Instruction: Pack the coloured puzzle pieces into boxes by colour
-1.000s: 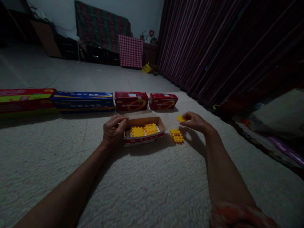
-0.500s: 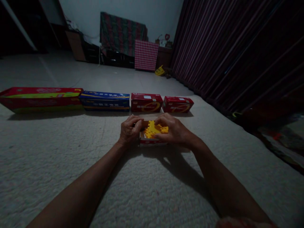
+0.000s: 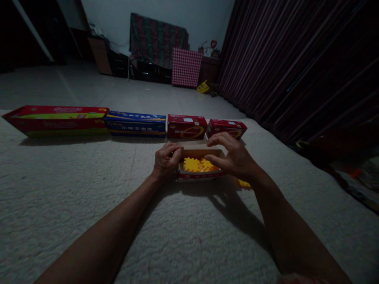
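A small cardboard box (image 3: 201,176) with a red printed side stands with its top open on the pale quilted cloth. Inside lie yellow notched plastic pieces (image 3: 192,165), like interlocking building blocks. My left hand (image 3: 166,161) grips the box's left end, thumb over the rim. Over the right end of the box is my right hand (image 3: 232,156), fingers and thumb apart, with nothing held between them. Another yellow piece (image 3: 244,184) rests on the cloth just right of the box, partly hidden by my right wrist.
Beyond the open box stands a row of closed boxes: a long red-and-green box (image 3: 65,122), a blue box (image 3: 136,124) and two red boxes (image 3: 187,127). Dark curtains (image 3: 266,59) hang at the right. A low cabinet (image 3: 151,73) stands by the far wall.
My right hand has let go of the yellow piece, which now lies in the box, and has opened and moved right. The view has shifted slightly. My left hand keeps its grip.
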The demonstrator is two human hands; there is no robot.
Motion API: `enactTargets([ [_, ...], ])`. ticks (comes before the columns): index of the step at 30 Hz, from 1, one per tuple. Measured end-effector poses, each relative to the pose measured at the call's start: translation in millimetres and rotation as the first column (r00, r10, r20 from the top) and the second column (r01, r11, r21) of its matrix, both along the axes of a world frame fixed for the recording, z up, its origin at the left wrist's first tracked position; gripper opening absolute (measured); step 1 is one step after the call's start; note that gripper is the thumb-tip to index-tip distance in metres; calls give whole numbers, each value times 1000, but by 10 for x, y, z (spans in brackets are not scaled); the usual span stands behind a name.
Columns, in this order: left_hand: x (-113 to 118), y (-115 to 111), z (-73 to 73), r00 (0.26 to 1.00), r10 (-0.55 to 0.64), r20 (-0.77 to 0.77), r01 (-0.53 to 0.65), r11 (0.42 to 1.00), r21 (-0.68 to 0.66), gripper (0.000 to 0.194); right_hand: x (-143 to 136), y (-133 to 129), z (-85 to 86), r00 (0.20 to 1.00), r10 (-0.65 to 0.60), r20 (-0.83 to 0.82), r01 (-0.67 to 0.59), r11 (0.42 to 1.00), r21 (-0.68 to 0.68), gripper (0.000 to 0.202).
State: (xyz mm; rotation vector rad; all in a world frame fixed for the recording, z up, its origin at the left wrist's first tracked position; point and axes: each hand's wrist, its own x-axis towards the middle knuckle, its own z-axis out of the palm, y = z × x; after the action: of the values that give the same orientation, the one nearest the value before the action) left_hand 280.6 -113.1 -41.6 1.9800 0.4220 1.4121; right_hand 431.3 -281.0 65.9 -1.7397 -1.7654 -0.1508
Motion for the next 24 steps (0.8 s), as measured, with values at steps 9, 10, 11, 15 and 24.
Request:
enactTargets([
  [9, -7, 6, -1, 998, 27, -58, -28, 999, -29, 24, 717, -823, -97, 910, -414, 2, 411, 903, -127, 10],
  [10, -8, 10, -6, 997, 28, -66, -31, 999, -32, 24, 794, -906, -170, 920, -391, 8, 378, 884, -274, 15],
  [11, -11, 14, -10, 997, 28, -71, -30, 999, -37, 25, 853, -975, -241, 933, -361, 5, 332, 853, -403, 21],
  [15, -26, 33, -15, 996, 24, -87, -27, 999, -29, 26, 914, -1087, -423, 959, -280, -36, 208, 786, -582, 40],
  [24, -37, 17, 1, 996, 20, -82, -23, 999, -27, 23, 828, -1052, -418, 960, -279, 13, 227, 754, -617, 32],
])
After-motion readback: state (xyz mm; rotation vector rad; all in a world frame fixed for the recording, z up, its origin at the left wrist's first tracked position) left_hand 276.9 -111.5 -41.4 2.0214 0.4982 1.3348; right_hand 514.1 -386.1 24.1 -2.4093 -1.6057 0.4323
